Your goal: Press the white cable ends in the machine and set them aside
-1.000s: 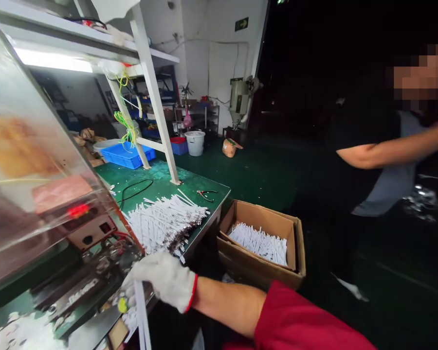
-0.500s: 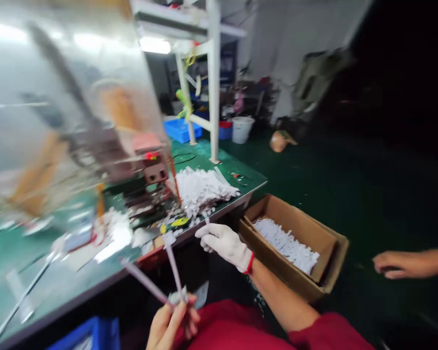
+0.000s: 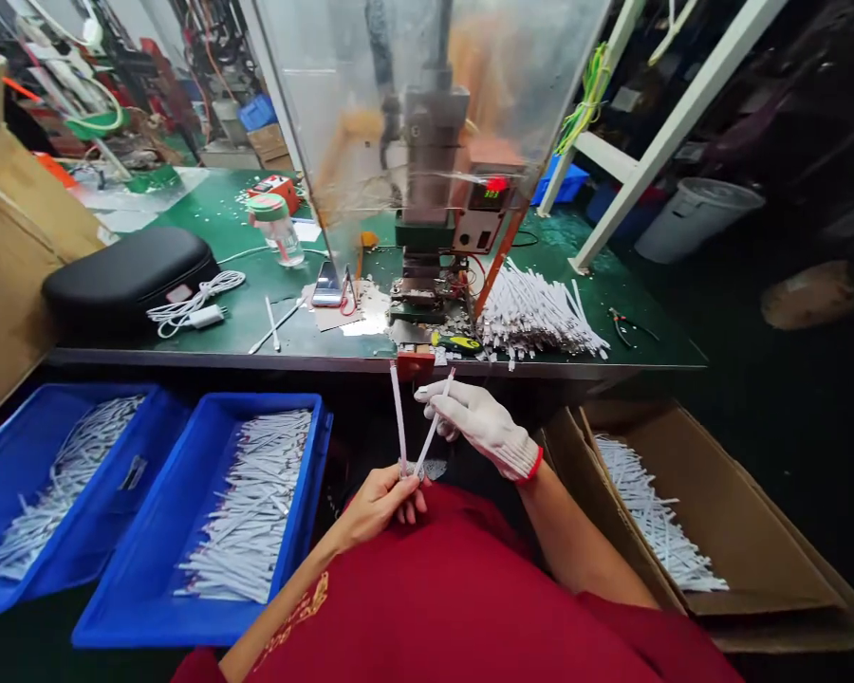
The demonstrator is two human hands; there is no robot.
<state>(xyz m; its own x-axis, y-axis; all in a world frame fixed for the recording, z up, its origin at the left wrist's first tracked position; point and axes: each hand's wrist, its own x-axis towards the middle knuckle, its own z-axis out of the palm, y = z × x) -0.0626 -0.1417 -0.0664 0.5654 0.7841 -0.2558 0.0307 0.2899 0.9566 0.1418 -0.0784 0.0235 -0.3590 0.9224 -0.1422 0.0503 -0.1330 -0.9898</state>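
Observation:
My bare left hand [image 3: 388, 498] is closed on the lower ends of two white strips, which spread upward in a V. The left strip [image 3: 399, 417] stands nearly upright; the right strip [image 3: 434, 424] leans right. My right hand [image 3: 480, 424], in a white glove with a red cuff, has its thumb and fingers round the upper part of the right strip. Something whitish at the left fingertips is too small to name. Beyond the hands stands a press machine [image 3: 427, 204] behind a clear shield. A pile of white strips [image 3: 533, 308] lies right of it on the green table [image 3: 263, 327].
Two blue bins [image 3: 142, 569] [image 3: 14, 586] with white strips are at the left. A cardboard box [image 3: 769, 560] with strips stands at the right. On the table are a black case [image 3: 132, 275], a bottle [image 3: 277, 228], a phone [image 3: 329, 285], a yellow-black tool [image 3: 456, 343] and pliers [image 3: 621, 327].
The view has swung left, bringing the blue bins into sight. My right hand has come onto the right strip near my left hand. Another person's hand at the right is out of view.

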